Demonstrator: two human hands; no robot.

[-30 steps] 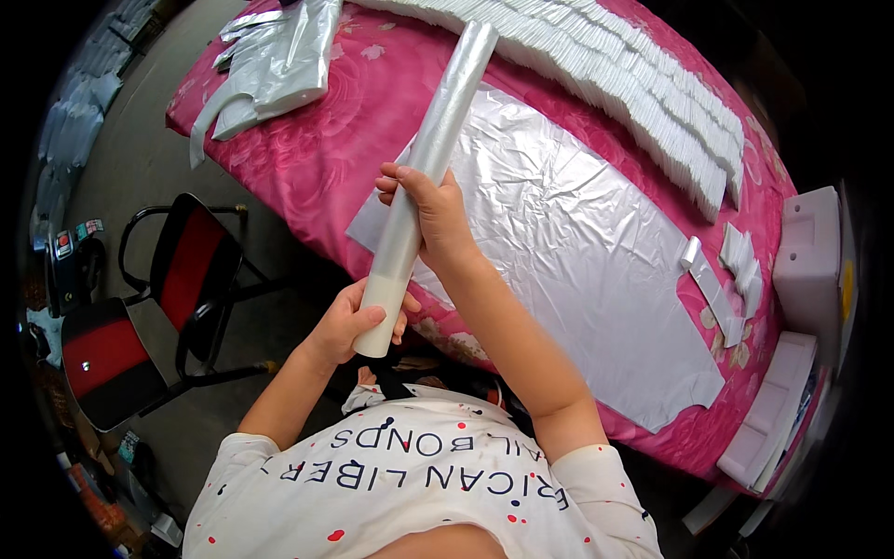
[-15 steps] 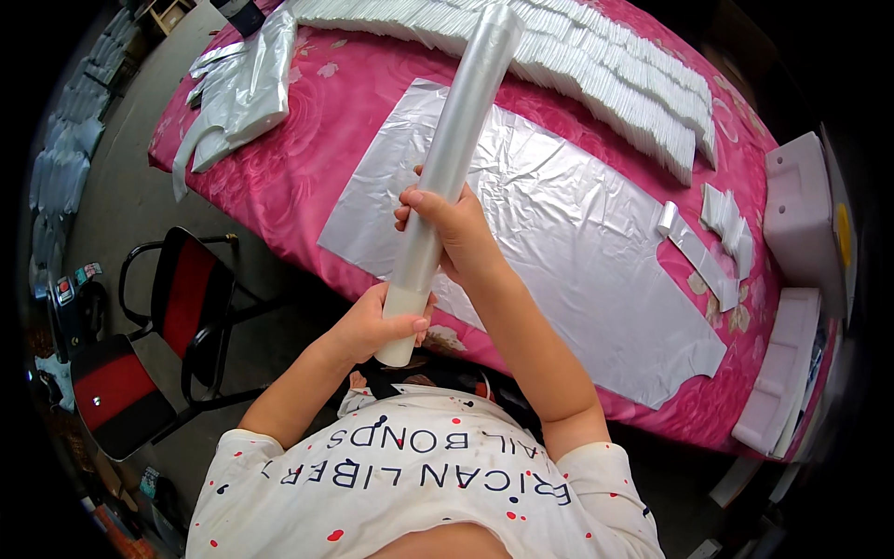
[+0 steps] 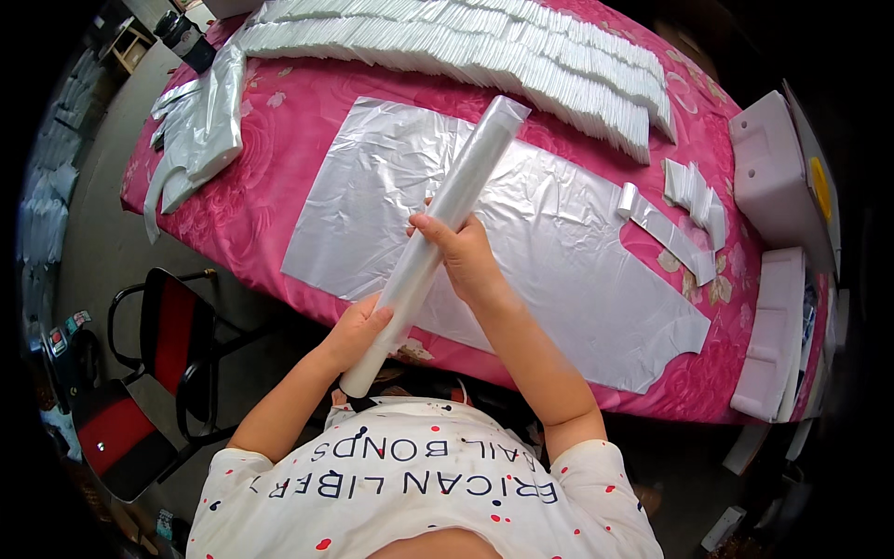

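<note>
A long roll of translucent white plastic film (image 3: 467,177) slants across the front of me, its upper end over the table and its lower end by my waist. My left hand (image 3: 359,334) is closed around the lower part, thumb on top. Higher up, near the middle, my right hand (image 3: 467,261) wraps the roll from its right side. Beneath and beyond the roll lies a wrinkled silvery plastic sheet (image 3: 568,252), spread flat, with curved cut-outs at its right end. The underside of the roll and some fingers are hidden.
A pink floral cloth (image 3: 265,200) covers the table. Long rows of stacked white folded bags (image 3: 447,47) line its far side. Silvery bags (image 3: 209,130) hang at the left edge. Folded strips (image 3: 670,238) and white boxes (image 3: 773,168) are right. A red-black chair (image 3: 172,331) stands left.
The roll's upper end has come down and nearer, while its lower end has shifted left. Both hands still grip it. The view has shifted, so the table's contents appear further left.
</note>
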